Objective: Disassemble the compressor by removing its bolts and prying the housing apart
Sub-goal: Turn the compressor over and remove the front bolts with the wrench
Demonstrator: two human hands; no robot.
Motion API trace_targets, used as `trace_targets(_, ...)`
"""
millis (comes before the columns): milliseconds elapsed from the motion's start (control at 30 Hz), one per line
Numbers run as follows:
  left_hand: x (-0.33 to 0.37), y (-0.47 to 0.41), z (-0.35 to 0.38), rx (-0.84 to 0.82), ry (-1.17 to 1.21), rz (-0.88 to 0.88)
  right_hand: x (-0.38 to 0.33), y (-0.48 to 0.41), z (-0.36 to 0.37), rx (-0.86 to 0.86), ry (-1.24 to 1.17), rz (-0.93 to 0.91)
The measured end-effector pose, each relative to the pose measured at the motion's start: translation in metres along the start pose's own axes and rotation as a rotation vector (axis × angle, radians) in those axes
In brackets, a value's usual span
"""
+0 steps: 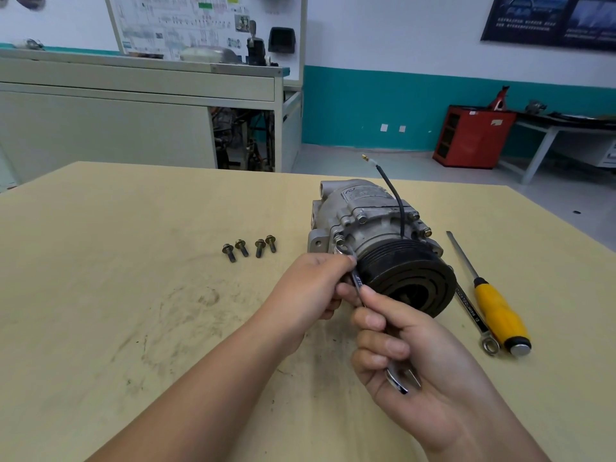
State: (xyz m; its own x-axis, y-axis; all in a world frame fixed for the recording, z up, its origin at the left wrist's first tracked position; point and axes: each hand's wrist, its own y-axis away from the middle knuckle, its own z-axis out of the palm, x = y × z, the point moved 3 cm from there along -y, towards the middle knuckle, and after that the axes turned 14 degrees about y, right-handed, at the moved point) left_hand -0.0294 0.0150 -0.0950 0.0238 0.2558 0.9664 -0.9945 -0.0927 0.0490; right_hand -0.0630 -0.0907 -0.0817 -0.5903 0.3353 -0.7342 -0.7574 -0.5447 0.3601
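The compressor [370, 225] lies on the right half of the pale wooden table [133, 295]. Its black pulley [410, 281] is turned toward the near side. A black wire [396, 195] rises from its top and ends in a small brass terminal.

Both hands hold one wrench [358, 284]. The far end of the wrench sits on a bolt head [339, 241] at the left side of the housing, just behind the pulley. The left hand [310, 288] grips the shaft close to that end, with its fingers curled round the steel. The right hand [400, 355] is wrapped round the near part of the shaft, and the forked end of the tool comes out below its fingers.

Three seated bolts [361, 218] show along the upper side of the housing. Four loose bolts [248, 250] lie in a row on the table, to the left of the compressor and apart from it.

To the right of the pulley a second wrench [470, 313] lies flat with its ring end nearest. Just beside it, further right, lies a screwdriver [498, 311] with a yellow handle, its blade pointing to the far side.
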Motion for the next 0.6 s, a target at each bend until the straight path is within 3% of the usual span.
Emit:
trace_targets(400,0.002,-0.002,-0.005,0.077,-0.083,0.107,0.000,-0.001,0.002,-0.041,-0.089,-0.022)
trace_targets(600,0.004,-0.005,-0.011,0.186,-0.081,0.173,0.000,-0.001,-0.001,0.022,0.084,-0.057)
